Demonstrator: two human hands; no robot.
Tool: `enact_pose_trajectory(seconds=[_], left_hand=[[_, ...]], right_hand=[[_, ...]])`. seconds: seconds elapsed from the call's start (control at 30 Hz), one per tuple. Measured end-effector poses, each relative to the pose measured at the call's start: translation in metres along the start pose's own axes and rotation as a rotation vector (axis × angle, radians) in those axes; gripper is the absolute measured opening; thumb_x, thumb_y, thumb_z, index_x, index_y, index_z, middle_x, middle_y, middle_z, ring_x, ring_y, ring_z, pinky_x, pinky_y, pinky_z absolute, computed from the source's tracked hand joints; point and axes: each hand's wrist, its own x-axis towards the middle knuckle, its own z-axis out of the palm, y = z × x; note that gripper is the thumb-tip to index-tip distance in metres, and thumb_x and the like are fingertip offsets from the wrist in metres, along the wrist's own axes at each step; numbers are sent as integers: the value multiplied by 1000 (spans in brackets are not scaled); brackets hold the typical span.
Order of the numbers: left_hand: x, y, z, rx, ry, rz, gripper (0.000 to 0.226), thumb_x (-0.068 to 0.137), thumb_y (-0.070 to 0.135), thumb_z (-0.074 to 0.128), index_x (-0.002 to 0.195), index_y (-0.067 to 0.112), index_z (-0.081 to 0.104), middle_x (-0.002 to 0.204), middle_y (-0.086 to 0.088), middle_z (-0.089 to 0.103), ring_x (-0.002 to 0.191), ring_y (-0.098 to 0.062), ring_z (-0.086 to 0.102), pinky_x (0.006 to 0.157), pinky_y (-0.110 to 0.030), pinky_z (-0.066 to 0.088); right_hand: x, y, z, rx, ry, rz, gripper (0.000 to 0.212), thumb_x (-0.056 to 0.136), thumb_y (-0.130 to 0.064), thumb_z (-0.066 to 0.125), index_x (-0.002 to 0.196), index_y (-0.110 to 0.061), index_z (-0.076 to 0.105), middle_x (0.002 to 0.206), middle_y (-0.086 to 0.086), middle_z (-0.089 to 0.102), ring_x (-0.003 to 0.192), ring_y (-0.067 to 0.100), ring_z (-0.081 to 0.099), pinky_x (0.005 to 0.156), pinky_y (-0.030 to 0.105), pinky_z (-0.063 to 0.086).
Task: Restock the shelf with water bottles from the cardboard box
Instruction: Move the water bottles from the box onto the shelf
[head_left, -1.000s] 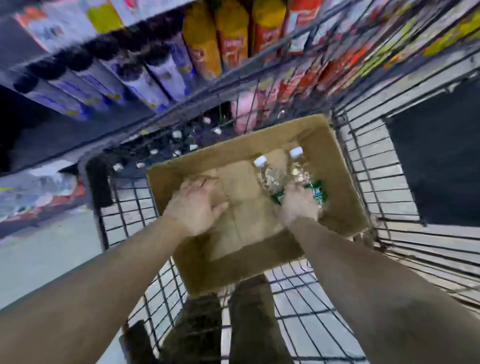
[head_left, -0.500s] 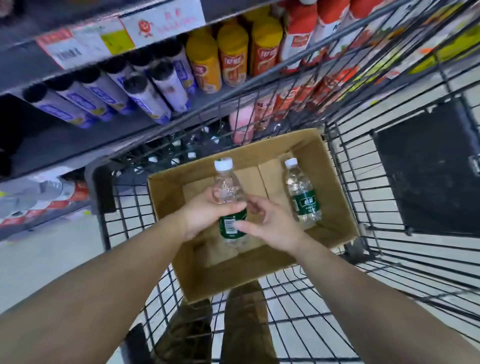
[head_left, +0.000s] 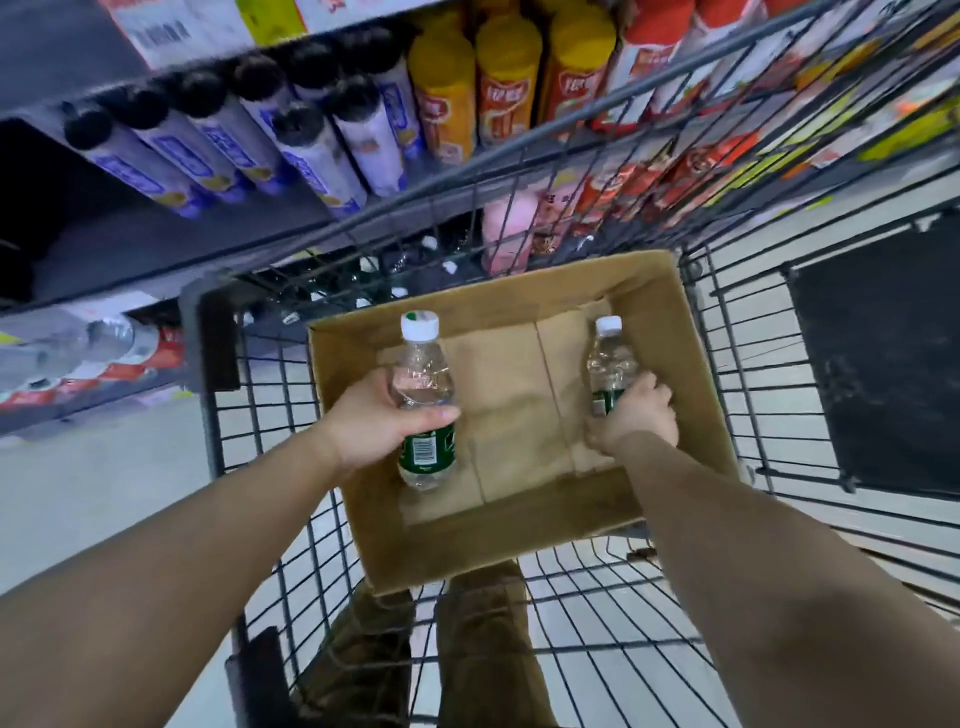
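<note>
Brown cardboard box (head_left: 524, 545) sits open inside a black wire shopping cart (head_left: 270, 415), its far wall close to the cart's far end. The left hand (head_left: 374, 421) has its fingers (head_left: 441, 414) wrapped around the middle of a clear water bottle (head_left: 423, 400) with a white cap and green label; the bottle stands upright over the left part of the box. Half a second ago both hands met on this one bottle near the box's centre; now the right hand has let it go and the left hand alone carries it, shifted a little to the left.

The right hand (head_left: 636, 415) has moved across to the right side of the box, and its fingers close around the lower part of the second water bottle (head_left: 610, 364), over the green label. That bottle stood untouched by the right wall before; it is in much the same spot now, cap pointing to the far side. Whether it rests on the box floor or is lifted cannot be told.

Beyond the cart, a shelf (head_left: 171, 244) carries dark-capped bottles with white and purple labels (head_left: 332, 156) on the left and yellow-capped orange bottles (head_left: 498, 88) to their right. The person's brown trousers show through the near wires.
</note>
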Motion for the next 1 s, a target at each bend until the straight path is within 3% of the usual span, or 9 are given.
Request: enact_pose_trajectory(seconds=[0.13, 0.23, 0.33, 0.43, 0.5, 0.63, 0.83, 0.93, 1.0], left_hand=[[-22, 12, -4, -63, 21, 54, 70, 56, 46, 86, 118, 20, 65, 108, 3, 75, 100, -12, 71, 96, -34, 52], [-51, 18, -13, -114, 26, 62, 43, 72, 27, 86, 110, 20, 68, 106, 0, 76, 100, -16, 71, 101, -39, 51], [-98, 25, -29, -146, 56, 82, 27, 78, 17, 81, 99, 23, 65, 100, 2, 74, 94, -14, 70, 102, -39, 50], [-140, 22, -54, -220, 103, 92, 42, 80, 19, 80, 110, 13, 52, 100, 9, 62, 88, -2, 61, 79, -15, 53], [-175, 14, -82, -233, 142, 99, 64, 75, 32, 85, 121, 10, 46, 115, 5, 62, 99, -8, 62, 77, -19, 52], [-244, -7, -146, -277, 233, 169, 24, 84, 19, 78, 88, 19, 54, 80, 16, 71, 78, -5, 66, 57, -18, 46], [-373, -84, -277, -337, 461, 306, 70, 57, 47, 91, 109, 15, 58, 112, -6, 70, 98, -21, 69, 90, -43, 56], [-450, -135, -348, -414, 570, 356, 54, 73, 38, 85, 113, 14, 57, 103, 4, 66, 88, -8, 64, 69, -17, 54], [-498, -171, -395, -454, 644, 364, 66, 67, 46, 87, 118, 17, 58, 107, 4, 67, 92, -10, 64, 77, -24, 55]], right_hand=[[-32, -12, -11, 129, -189, -30, 79, 78, -31, 78, 138, -8, 32, 129, 13, 54, 117, 29, 54, 89, 33, 45], [-83, -28, -23, 156, -304, -143, 87, 79, -24, 79, 147, -12, 25, 131, 10, 55, 110, 25, 57, 72, 18, 42], [-134, -45, -31, 204, -389, -226, 58, 76, -15, 80, 124, -12, 47, 114, 7, 62, 83, 18, 58, 55, 11, 44], [-182, -72, -44, 231, -411, -351, 54, 66, -18, 85, 108, -13, 51, 104, 7, 65, 94, 24, 65, 71, 24, 54], [-227, -100, -58, 230, -406, -459, 57, 68, -13, 83, 109, -17, 44, 101, 4, 62, 87, 20, 63, 62, 22, 50], [-313, -164, -68, 245, -334, -681, 63, 67, -10, 83, 117, -13, 45, 108, 1, 62, 94, 18, 62, 64, 19, 48], [-480, -280, -32, 233, -246, -1009, 73, 64, -25, 90, 121, -17, 46, 113, -3, 62, 103, 13, 61, 83, 26, 46], [-572, -342, 7, 229, -273, -1145, 73, 64, -27, 90, 122, -18, 46, 112, -4, 63, 98, 13, 63, 82, 31, 53], [-630, -383, 33, 230, -297, -1232, 78, 63, -31, 90, 125, -18, 45, 119, -3, 63, 105, 14, 62, 91, 35, 52]])
